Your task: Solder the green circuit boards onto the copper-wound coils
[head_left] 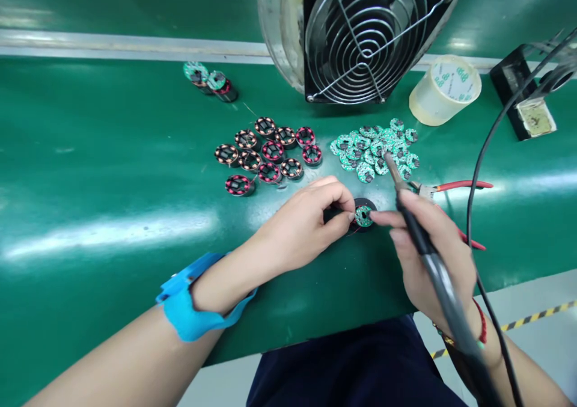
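My left hand [311, 220] reaches in with thumb and forefinger pinched at the left edge of a small round green circuit board [363, 216]. What lies between those fingertips is too small to make out. The board sits on a wound coil core over a black round base [367, 203], and a thin reddish wire pokes out below. My right hand [433, 257] is closed around a soldering iron [421, 232], its tip pointing up and away from the board. One fingertip of that hand extends to the board's right edge.
Several coil cores [273, 150] stand left of a pile of round circuit boards [378, 145]. Red-handled pliers [460, 184] lie by my right hand. Behind are a fan [365, 52], a tape roll [444, 91] and a soldering iron stand [518, 94]. A black cable [478, 178] hangs at right.
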`<state>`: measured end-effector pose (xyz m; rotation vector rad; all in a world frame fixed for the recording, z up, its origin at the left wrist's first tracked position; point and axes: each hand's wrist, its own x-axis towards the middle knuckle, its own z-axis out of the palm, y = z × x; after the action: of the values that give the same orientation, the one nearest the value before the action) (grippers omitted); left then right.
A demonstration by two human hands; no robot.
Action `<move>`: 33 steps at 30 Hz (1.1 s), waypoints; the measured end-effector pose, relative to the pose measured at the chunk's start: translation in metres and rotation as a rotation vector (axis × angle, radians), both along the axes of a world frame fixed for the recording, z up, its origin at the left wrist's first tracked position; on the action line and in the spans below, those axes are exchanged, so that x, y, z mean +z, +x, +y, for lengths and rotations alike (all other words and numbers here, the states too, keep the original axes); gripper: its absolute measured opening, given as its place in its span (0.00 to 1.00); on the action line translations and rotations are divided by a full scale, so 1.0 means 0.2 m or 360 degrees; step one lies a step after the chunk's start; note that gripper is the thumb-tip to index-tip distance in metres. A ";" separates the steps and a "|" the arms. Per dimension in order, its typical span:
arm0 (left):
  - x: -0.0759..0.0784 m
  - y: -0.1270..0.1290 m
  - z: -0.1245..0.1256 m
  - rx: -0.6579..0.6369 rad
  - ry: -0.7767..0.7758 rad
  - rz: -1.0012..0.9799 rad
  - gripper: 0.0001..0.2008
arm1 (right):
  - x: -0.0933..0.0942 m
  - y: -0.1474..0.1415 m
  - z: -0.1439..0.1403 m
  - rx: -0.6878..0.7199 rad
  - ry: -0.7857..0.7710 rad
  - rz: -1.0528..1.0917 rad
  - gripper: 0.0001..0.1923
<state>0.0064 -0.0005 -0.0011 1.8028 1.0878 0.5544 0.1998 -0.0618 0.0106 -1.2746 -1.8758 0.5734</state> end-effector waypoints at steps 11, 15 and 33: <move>-0.01 -0.05 0.03 -0.0289 0.0097 0.0035 0.05 | -0.08 -0.05 0.07 0.0162 -0.0091 -0.0308 0.27; -0.01 -0.04 0.01 -0.0262 0.0105 0.0007 0.03 | -0.08 -0.05 0.07 0.0176 -0.0048 -0.0290 0.27; 0.01 0.01 -0.03 0.0077 -0.0031 -0.0095 0.05 | -0.06 -0.01 0.03 0.0165 0.0166 -0.0231 0.29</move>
<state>0.0076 -0.0057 0.0000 1.7359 1.0948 0.6209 0.1986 -0.0556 -0.0023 -1.1838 -2.0737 0.4400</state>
